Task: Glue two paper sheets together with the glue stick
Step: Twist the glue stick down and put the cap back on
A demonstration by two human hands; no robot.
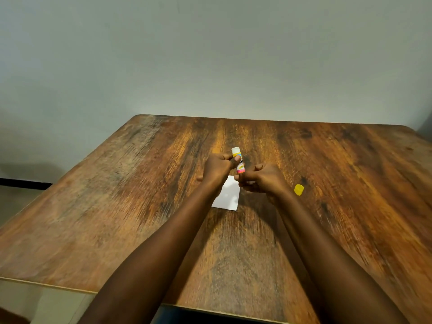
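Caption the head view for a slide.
Both hands hold the uncapped glue stick above white paper; yellow cap lies aside.

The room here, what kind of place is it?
Probably a plain indoor room, a home or small workspace; I cannot tell which. A worn wooden table stands against a bare pale wall, with only white paper, a glue stick and its yellow cap.

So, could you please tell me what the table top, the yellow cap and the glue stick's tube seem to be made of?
Table top: wood or a wood-look laminate, going by the streaky brown grain and low sheen; I can't tell which. Yellow cap: likely plastic, being evenly coloured, smooth and moulded. Glue stick: probably a plastic tube with a printed label, white at the end.
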